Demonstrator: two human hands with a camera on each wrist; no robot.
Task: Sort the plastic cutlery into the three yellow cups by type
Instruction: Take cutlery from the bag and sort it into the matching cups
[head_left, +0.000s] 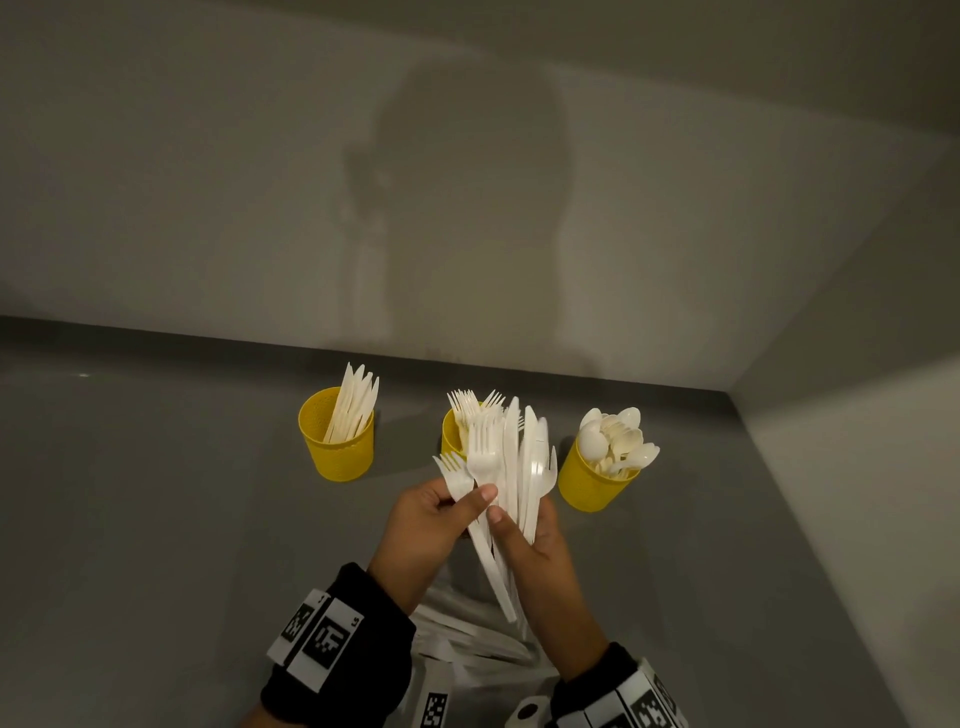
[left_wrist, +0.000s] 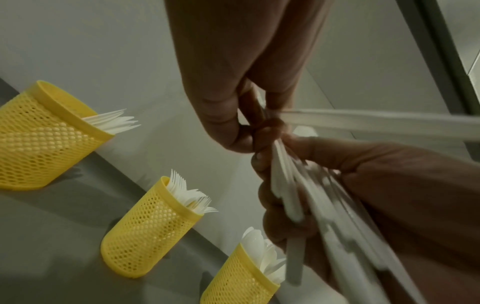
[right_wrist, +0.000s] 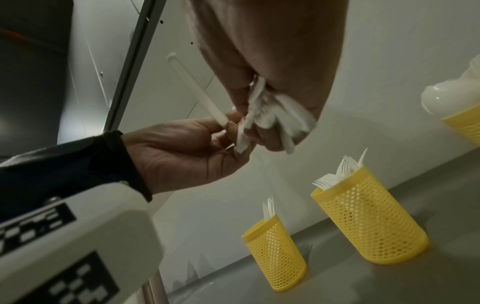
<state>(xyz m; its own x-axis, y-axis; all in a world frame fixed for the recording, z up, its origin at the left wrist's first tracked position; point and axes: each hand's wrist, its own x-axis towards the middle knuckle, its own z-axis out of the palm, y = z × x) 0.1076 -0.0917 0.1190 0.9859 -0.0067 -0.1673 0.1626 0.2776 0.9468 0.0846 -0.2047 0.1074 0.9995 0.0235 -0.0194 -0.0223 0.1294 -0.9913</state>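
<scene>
Gripping: right hand (head_left: 540, 540) is clutching a fanned bunch of white plastic forks and knives (head_left: 511, 478)
Pinching: left hand (head_left: 431, 525) is pulling one white plastic fork (head_left: 452, 475)
Waiting: three yellow mesh cups (head_left: 340, 452) on the grey desk (head_left: 156, 519)

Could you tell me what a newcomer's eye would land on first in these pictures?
Probably the fan of white forks and knives held up mid-frame by the right hand, while the left hand pinches one fork from it. Behind stand three yellow mesh cups: knives on the left, forks in the middle, spoons on the right.

middle cup (head_left: 451, 439) half hidden behind held cutlery (head_left: 511, 467), handles blurred
</scene>
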